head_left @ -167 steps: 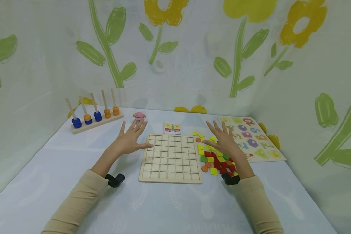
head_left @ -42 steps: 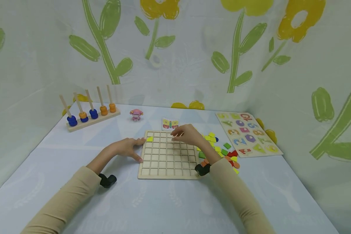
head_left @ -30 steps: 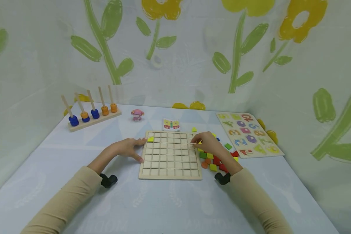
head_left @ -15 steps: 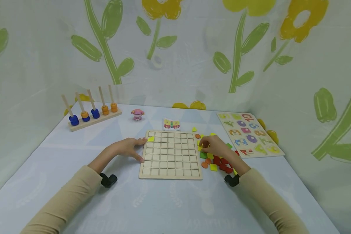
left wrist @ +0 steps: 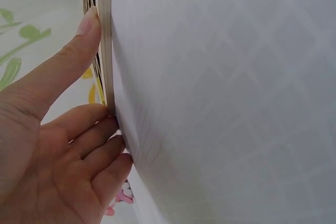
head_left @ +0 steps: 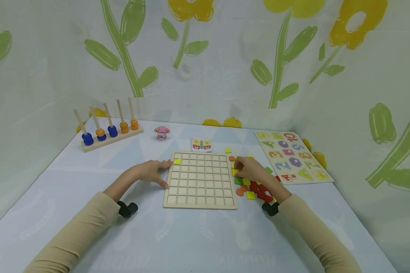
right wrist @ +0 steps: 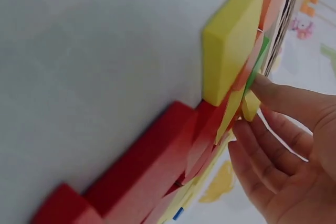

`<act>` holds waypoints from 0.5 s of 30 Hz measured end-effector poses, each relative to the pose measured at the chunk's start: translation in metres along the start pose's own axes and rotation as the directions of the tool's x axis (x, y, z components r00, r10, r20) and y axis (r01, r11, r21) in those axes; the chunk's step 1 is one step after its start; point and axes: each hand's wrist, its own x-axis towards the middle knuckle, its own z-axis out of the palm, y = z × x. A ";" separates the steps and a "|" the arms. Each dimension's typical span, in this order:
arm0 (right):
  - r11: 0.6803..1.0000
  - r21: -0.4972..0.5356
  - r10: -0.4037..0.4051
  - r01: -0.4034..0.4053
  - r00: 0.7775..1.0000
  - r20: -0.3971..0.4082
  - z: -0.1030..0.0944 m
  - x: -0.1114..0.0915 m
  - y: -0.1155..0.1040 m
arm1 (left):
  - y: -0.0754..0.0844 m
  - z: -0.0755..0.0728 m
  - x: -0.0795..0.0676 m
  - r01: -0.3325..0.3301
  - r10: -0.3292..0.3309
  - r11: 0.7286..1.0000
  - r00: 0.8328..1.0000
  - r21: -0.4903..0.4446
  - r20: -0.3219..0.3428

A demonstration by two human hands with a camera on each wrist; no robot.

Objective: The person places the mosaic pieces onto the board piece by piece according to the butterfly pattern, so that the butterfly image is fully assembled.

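Note:
My left hand point(head_left: 150, 172) rests at the left edge of the wooden grid board point(head_left: 201, 205), thumb and fingers spread and fingertips touching its side in the left wrist view. One yellow tile point(head_left: 177, 161) lies in a cell near the board's upper left corner. To the right of the board, my right hand point(head_left: 253, 169) is down in a pile of coloured tiles. There its thumb and fingers come together around a small yellow tile point(right wrist: 251, 106), partly hidden by the fingers. Red tiles point(right wrist: 152, 156), a thicker-looking yellow tile point(right wrist: 231, 45) and a green tile point(right wrist: 257, 64) lie beside it.
Behind the board lies a butterfly pattern card point(head_left: 201, 145), with a pink figurine point(head_left: 162, 132) to its left. A peg stacker with blue and orange beads point(head_left: 112, 141) stands at the back left. A number puzzle board point(head_left: 294, 157) lies at the right.
From over the board, my right hand has moved right to the tile pile. The yellow tile has appeared on the board since the earliest frame, and my left hand has come to the board's edge.

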 end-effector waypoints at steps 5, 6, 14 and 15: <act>0.998 0.036 -0.054 0.055 0.998 -0.022 0.002 -0.002 0.003 | 0.001 0.000 -0.001 0.006 -0.006 1.000 1.000 -0.008 0.001; 0.997 0.043 -0.070 0.071 0.997 -0.031 0.001 -0.002 0.004 | 0.001 0.000 -0.001 0.006 -0.006 1.000 1.000 -0.009 0.001; 0.976 0.173 -0.111 0.131 0.986 -0.121 -0.013 0.003 -0.006 | 0.002 0.000 -0.002 0.007 -0.007 1.000 1.000 -0.005 0.003; 0.972 0.193 -0.113 0.137 0.985 -0.128 -0.013 0.005 -0.009 | 0.002 0.000 -0.001 0.009 -0.009 1.000 1.000 -0.008 0.003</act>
